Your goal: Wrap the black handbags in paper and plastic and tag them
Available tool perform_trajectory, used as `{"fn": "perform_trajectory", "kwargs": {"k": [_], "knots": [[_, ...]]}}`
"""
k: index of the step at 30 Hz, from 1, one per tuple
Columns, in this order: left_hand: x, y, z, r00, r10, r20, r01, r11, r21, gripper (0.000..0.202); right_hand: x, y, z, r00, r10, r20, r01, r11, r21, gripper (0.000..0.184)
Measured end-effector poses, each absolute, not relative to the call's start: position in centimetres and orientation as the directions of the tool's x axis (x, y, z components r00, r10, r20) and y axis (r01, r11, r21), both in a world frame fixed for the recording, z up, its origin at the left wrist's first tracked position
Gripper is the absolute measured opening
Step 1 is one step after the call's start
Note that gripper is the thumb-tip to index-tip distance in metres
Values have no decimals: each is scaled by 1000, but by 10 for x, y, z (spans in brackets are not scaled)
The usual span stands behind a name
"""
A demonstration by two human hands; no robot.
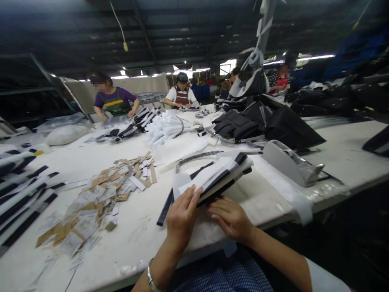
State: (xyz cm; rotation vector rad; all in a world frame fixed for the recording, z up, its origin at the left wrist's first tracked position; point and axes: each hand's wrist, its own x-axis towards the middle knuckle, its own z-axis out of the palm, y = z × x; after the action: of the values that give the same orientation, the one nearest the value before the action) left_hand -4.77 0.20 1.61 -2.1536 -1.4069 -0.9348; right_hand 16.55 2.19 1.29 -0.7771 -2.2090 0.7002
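Observation:
A folded bundle of black fabric and white wrapping (223, 172) lies tilted over the near edge of the white table. My left hand (182, 217) presses on its near left end, fingers close together and the thumb side hidden. Under the bundle's lower edge, my right hand (232, 219) grips with bent fingers, their tips partly hidden by it. A black strap (165, 209) sticks out to the left below the bundle. Behind it curves a grey strap in clear film (197, 155).
Loose paper tags and brown card pieces (100, 194) are heaped left. Wrapped black-and-white strips (27, 198) lie farther left. A grey tape dispenser (288, 164) stands right, black bags (267, 125) behind it. White rolls (167, 125) lie mid-table; several co-workers (114, 99) work beyond.

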Motion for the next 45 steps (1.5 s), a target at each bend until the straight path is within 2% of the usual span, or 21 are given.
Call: {"fn": "perform_trajectory", "kwargs": {"k": [4,6,8,9,11,14,18,22,27,32,37,41,45], "knots": [[-33,-8,3,330,590,737,891,-453,-36,46,186,15,45,-554,724,411,203,596,-777,21],[-26,-14,-4,363,571,736,881,-468,-70,44,187,31,62,-479,763,433,242,589,-771,20],[-21,-19,-8,375,572,729,882,-463,-90,43,176,62,74,-434,788,436,374,598,-709,24],[-19,-21,-9,373,582,723,886,-454,-92,43,168,81,78,-441,806,395,469,582,-664,26],[-16,-26,-8,368,597,713,893,-440,-92,42,145,121,79,-475,867,154,689,475,-548,32],[-13,-35,-8,364,592,719,898,-427,-104,42,104,172,70,-461,887,-30,793,396,-463,30],[-6,-43,-19,288,540,791,916,-397,-63,42,59,208,53,-374,912,-168,877,288,-386,32],[-4,-43,-25,219,522,824,923,-385,-1,42,45,220,44,-317,912,-260,893,195,-405,34],[-10,-41,-16,290,507,812,909,-412,-67,37,58,222,39,-343,870,-355,832,105,-545,31],[-9,-39,-11,262,473,841,909,-414,-51,37,77,224,41,-391,876,-281,685,74,-725,22],[-9,-38,-5,268,479,836,906,-420,-50,39,87,227,52,-420,907,-13,449,196,-872,32],[-11,-39,-1,277,480,833,908,-415,-63,37,91,226,54,-455,872,182,345,361,-866,48],[-10,-40,1,291,485,825,904,-421,-72,36,98,222,49,-575,783,237,391,518,-761,21]]}}
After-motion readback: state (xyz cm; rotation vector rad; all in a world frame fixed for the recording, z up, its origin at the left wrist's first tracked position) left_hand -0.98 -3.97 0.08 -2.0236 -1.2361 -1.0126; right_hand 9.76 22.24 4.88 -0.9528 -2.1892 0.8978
